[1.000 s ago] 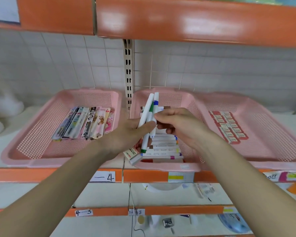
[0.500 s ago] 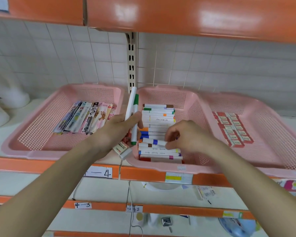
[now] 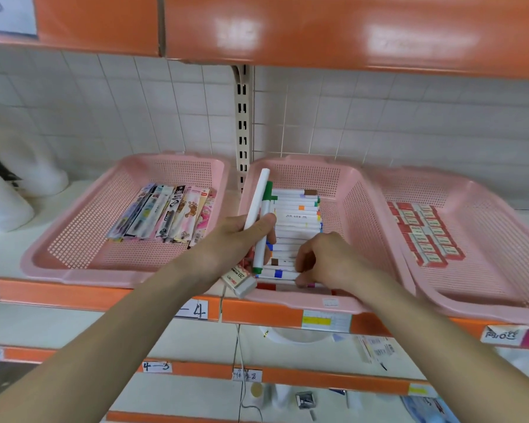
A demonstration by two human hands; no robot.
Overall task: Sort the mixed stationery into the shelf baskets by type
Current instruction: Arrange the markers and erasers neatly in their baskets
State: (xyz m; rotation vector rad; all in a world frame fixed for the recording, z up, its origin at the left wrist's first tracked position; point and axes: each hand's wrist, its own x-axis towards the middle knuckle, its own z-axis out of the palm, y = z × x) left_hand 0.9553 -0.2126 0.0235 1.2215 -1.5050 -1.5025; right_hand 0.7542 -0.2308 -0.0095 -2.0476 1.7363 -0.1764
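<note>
My right hand (image 3: 327, 264) has set the blue-banded marker (image 3: 284, 274) into the middle basket (image 3: 358, 215). Its fingers (image 3: 303, 267) are curled, grip unclear. My left hand (image 3: 235, 239) grips 2 markers (image 3: 256, 203) awaiting filing.

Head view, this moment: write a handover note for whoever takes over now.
Left hand grips two markers upright and an eraser below them. Right hand rests curled on the marker row in the middle basket; a pinch is unclear.
Done: packaged pens lie in the left basket, erasers in the right basket.
To do: the held markers to the middle, the eraser to the right.
</note>
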